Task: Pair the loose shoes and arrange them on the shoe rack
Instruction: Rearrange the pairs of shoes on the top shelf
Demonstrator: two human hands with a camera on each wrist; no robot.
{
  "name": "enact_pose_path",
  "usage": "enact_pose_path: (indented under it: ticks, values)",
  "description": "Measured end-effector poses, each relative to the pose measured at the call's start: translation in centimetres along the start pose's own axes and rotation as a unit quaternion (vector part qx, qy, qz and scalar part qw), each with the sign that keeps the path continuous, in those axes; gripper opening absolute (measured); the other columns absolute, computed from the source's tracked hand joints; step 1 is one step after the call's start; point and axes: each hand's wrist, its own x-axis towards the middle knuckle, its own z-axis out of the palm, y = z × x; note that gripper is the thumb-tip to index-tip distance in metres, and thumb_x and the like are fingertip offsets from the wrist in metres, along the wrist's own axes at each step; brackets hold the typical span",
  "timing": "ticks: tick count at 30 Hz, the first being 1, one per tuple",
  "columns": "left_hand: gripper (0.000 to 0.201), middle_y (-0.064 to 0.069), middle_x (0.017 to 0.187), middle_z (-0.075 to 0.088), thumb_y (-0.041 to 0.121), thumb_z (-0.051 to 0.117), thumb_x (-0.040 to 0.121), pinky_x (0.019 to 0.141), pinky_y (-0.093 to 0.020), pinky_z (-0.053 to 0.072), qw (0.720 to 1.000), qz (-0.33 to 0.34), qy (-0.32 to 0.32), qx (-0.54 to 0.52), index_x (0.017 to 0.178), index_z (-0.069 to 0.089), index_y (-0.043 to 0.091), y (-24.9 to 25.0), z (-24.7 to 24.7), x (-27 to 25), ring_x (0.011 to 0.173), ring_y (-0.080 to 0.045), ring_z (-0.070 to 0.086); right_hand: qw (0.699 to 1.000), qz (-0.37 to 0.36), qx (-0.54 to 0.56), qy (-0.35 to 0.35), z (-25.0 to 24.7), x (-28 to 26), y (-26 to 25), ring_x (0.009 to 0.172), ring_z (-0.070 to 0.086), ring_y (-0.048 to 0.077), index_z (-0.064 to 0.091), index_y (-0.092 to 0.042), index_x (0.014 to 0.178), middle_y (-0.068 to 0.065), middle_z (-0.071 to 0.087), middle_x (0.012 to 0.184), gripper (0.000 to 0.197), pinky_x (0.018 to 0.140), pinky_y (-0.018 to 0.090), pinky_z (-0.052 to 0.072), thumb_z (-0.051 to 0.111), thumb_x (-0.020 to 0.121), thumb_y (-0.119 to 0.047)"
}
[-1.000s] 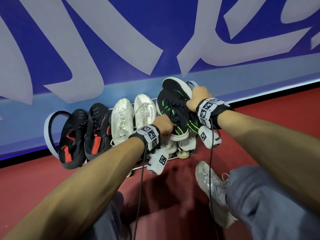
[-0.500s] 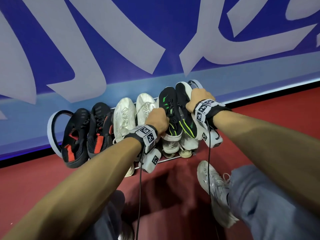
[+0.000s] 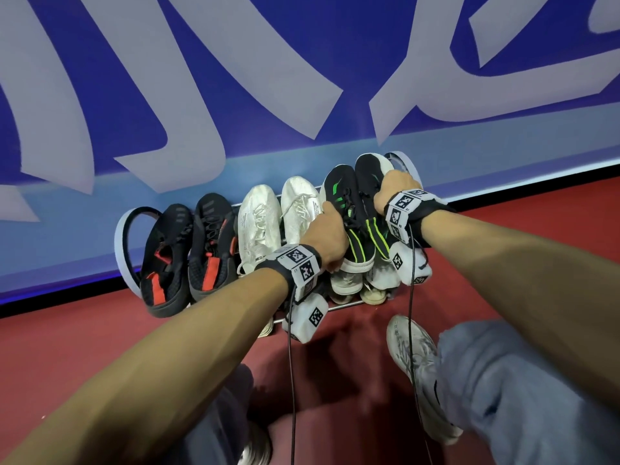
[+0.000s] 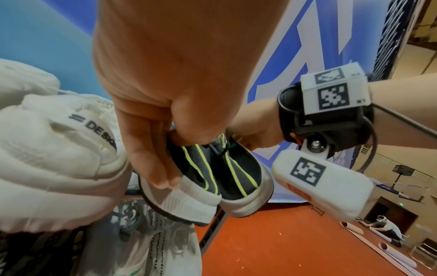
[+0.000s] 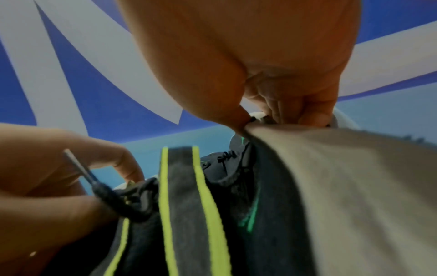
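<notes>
1. Nearest to you, your own grey sneaker (image 3: 416,367) rests on the red floor (image 3: 84,337), just in front of the shoe rack (image 3: 345,305).
2. Now your left hand (image 3: 327,238) has its grip curled round the left black-and-green shoe (image 3: 345,209); in the left wrist view the fingers (image 4: 151,158) wrap its heel side and the thumb pinches the collar.
3. Your right hand (image 3: 394,193) grips the right black-and-green shoe (image 3: 370,182) at the laces, fingers curled tight.
4. Since a second ago, both shoes have swung from splayed to parallel, pressed side by side.
5. Their long axes run away from you: heels toward you, toes tilted up toward the blue wall (image 3: 302,62).
6. They sit at the rack's right end, beside the white pair (image 3: 278,219); the black-and-red pair (image 3: 191,253) sits farther left.
</notes>
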Motion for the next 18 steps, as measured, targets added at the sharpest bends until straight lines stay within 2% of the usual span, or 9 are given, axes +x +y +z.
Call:
enact_pose_path:
  ticks: [2, 4, 5, 6, 8, 11, 14, 18]
  values:
    - [0.030, -0.019, 0.101, 0.063, 0.006, 0.050, 0.092, 0.065, -0.038, 0.044, 1.000, 0.004, -0.010, 0.006, 0.119, 0.037, 0.003, 0.0, 0.0, -0.4, 0.087, -0.037, 0.063, 1.000, 0.010, 0.011, -0.002, 0.0, 0.2, 0.1, 0.090, 0.063, 0.035, 0.059, -0.005, 0.098, 0.016, 0.064, 0.105, 0.014, 0.069, 0.032, 0.045, 0.062, 0.087, -0.012]
    - [0.029, -0.017, 0.094, 0.062, 0.008, 0.051, 0.091, 0.061, -0.040, 0.049, 0.999, 0.013, -0.029, 0.011, 0.115, 0.035, 0.006, -0.1, 0.0, -0.7, 0.075, -0.034, 0.062, 1.000, 0.012, 0.013, -0.015, -0.1, 0.3, 0.2, 0.086, 0.060, 0.033, 0.060, -0.002, 0.105, 0.017, 0.065, 0.110, 0.018, 0.069, 0.031, 0.043, 0.061, 0.089, -0.011]
    - [0.029, -0.017, 0.093, 0.063, 0.009, 0.052, 0.091, 0.061, -0.040, 0.049, 0.999, 0.022, -0.032, 0.028, 0.115, 0.035, 0.006, -0.1, 0.1, -0.9, 0.073, -0.034, 0.062, 1.000, 0.007, 0.011, -0.021, -0.1, 0.3, 0.2, 0.083, 0.058, 0.032, 0.060, -0.001, 0.103, 0.017, 0.065, 0.111, 0.016, 0.069, 0.031, 0.042, 0.061, 0.090, -0.010]
    - [0.030, -0.017, 0.093, 0.064, 0.010, 0.052, 0.091, 0.063, -0.040, 0.047, 0.997, 0.036, -0.028, 0.055, 0.116, 0.035, 0.006, -0.1, 0.1, -1.0, 0.074, -0.034, 0.062, 1.000, -0.001, 0.000, -0.030, -0.2, 0.3, 0.3, 0.079, 0.056, 0.031, 0.059, -0.001, 0.094, 0.018, 0.065, 0.110, 0.009, 0.068, 0.030, 0.042, 0.060, 0.090, -0.009]
    - [0.033, -0.014, 0.087, 0.062, 0.011, 0.051, 0.090, 0.063, -0.039, 0.043, 0.992, 0.062, -0.007, 0.112, 0.118, 0.036, 0.005, 0.0, 0.0, -1.3, 0.075, -0.037, 0.061, 0.999, -0.015, -0.028, -0.042, -0.2, 0.2, 0.5, 0.075, 0.055, 0.031, 0.053, -0.004, 0.078, 0.019, 0.066, 0.104, 0.014, 0.066, 0.031, 0.042, 0.057, 0.090, -0.008]
    - [0.044, -0.008, 0.078, 0.054, 0.007, 0.054, 0.086, 0.056, -0.039, 0.040, 0.975, 0.111, 0.015, 0.193, 0.126, 0.035, 0.004, 0.5, -0.4, -1.7, 0.071, -0.037, 0.061, 0.994, -0.035, -0.087, -0.048, -0.3, -0.3, 0.8, 0.081, 0.058, 0.033, 0.056, -0.004, 0.087, 0.018, 0.065, 0.099, 0.004, 0.069, 0.034, 0.046, 0.055, 0.090, -0.007]
    - [0.057, -0.011, 0.088, 0.063, 0.007, 0.057, 0.084, 0.056, -0.038, 0.040, 0.963, 0.155, 0.001, 0.218, 0.135, 0.032, 0.007, 1.2, -0.4, -1.6, 0.072, -0.035, 0.060, 0.988, -0.055, -0.144, -0.029, -0.5, -0.6, 1.1, 0.084, 0.059, 0.033, 0.057, -0.009, 0.091, 0.011, 0.059, 0.091, 0.006, 0.070, 0.036, 0.045, 0.052, 0.090, -0.007]
    - [0.063, -0.014, 0.095, 0.065, 0.014, 0.056, 0.085, 0.061, -0.038, 0.045, 0.945, 0.218, -0.074, 0.231, 0.143, 0.032, 0.011, 2.1, 0.3, -1.3, 0.084, -0.036, 0.065, 0.983, -0.067, -0.172, -0.017, -0.6, -0.8, 1.4, 0.101, 0.064, 0.034, 0.063, -0.006, 0.106, 0.013, 0.065, 0.105, 0.018, 0.071, 0.037, 0.044, 0.053, 0.092, -0.008]
